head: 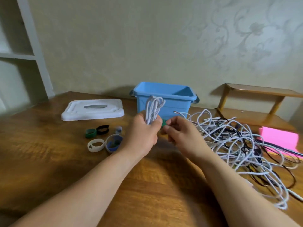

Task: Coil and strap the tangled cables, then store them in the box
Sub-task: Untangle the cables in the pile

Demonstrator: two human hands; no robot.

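**Head view: white coil in the left fist, green strap pinched beside it**

Head view, starting at the left: a white shelf unit (pixel 19 54) stands against the wall beside the wooden table (pixel 49 161). On the table lies a white lid (pixel 92 109), flat, with a grey handle on top. Nearer the person is a close cluster of loose straps: a green roll (pixel 90 133), a black loop (pixel 103 129), a white loop (pixel 95 145) and a blue-grey loop (pixel 114 143) with small pieces inside it.

The left hand (pixel 144 133) is raised above the table. Its fingers are curled round the lower part of a coiled white cable (pixel 154 108), whose loops stand upright out of the fist. Behind the coil, the blue box (pixel 165 99) stands open near the far edge of the table.

Just right of the fist, the right hand (pixel 178 133) pinches a green strap (pixel 164 123) between thumb and fingertips. The strap is close against the left hand's fingers.

Further right, the tangled cables (pixel 237 145), white and black, sprawl across the table. A pink item (pixel 278 140) lies at the right edge with cables crossing its near side. A small wooden rack (pixel 255 102) stands behind it.
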